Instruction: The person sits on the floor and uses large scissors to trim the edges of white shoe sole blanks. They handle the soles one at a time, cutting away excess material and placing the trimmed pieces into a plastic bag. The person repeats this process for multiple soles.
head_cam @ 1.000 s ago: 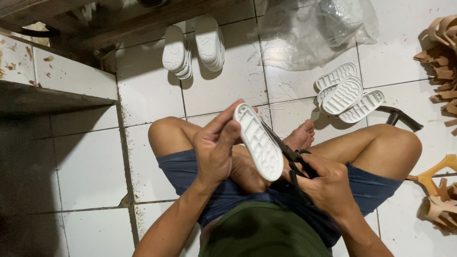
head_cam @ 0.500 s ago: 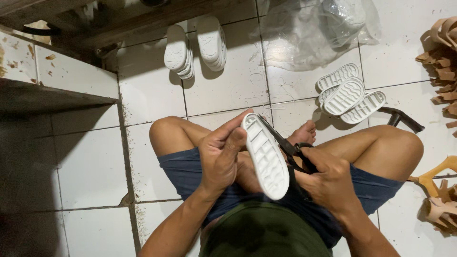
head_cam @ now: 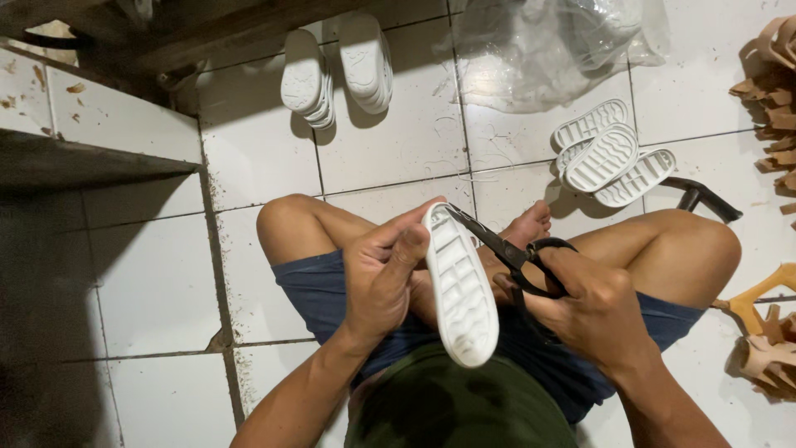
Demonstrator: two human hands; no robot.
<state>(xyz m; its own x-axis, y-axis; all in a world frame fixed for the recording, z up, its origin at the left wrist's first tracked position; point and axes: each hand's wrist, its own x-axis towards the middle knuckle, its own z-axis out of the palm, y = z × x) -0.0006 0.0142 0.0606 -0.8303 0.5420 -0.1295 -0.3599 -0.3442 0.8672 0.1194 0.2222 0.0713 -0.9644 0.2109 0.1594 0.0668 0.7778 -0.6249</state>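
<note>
I sit cross-legged on a white tiled floor. My left hand (head_cam: 383, 278) grips a white rubber shoe sole (head_cam: 460, 286), held tread side up over my lap. My right hand (head_cam: 593, 307) holds black scissors (head_cam: 510, 249) by the handles. The blades point up and left, with their tips touching the top edge of the sole. Both hands are close together above my blue shorts.
Three white soles (head_cam: 609, 153) lie stacked on the floor past my right knee. Two more stacks of white soles (head_cam: 336, 70) lie ahead near a dark wooden bench. A clear plastic bag (head_cam: 547, 46) lies at the top. Tan shoe pieces (head_cam: 771, 75) pile at the right edge.
The sole has tilted and shifted slightly down and right in my left hand. The scissors blades have moved up along its edge toward the tip.
</note>
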